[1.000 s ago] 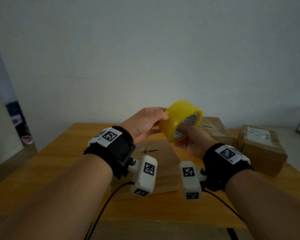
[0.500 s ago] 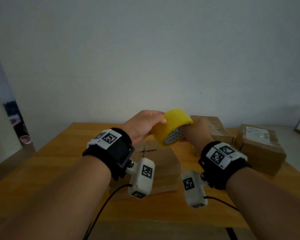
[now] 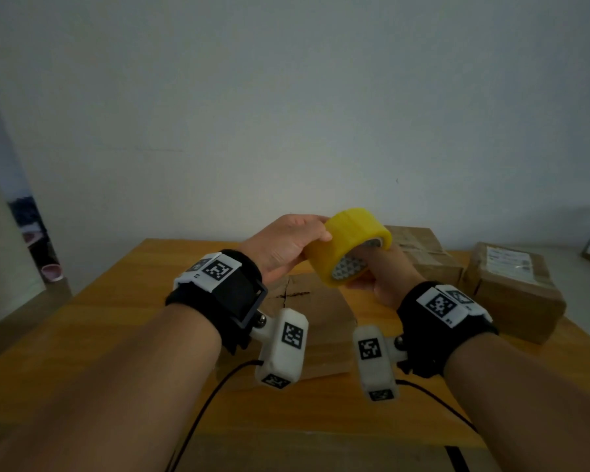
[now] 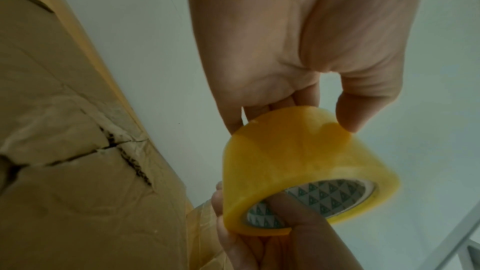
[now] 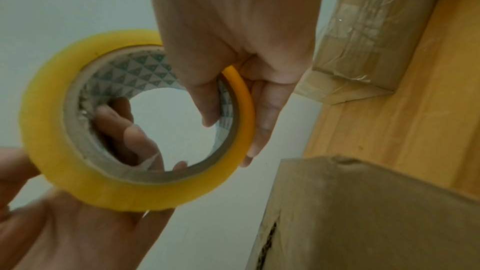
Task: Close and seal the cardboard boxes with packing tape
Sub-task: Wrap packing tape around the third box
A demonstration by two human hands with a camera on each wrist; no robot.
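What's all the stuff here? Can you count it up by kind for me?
Cardboard boxes: 3, one near, two at the right
Tape rolls: 1, yellow, held by left hand and right hand
Tables: 1
Total: 5

Near box point(image 3: 321, 321) on surface point(image 3: 123, 318), centre, under both hands. Tape roll point(image 3: 349, 243) held above it, left hand point(image 3: 283, 247) on roll's left, right hand point(image 3: 385, 277) right. Two boxes further right: one point(image 3: 419, 250) behind, one point(image 3: 515, 291) nearer the edge.
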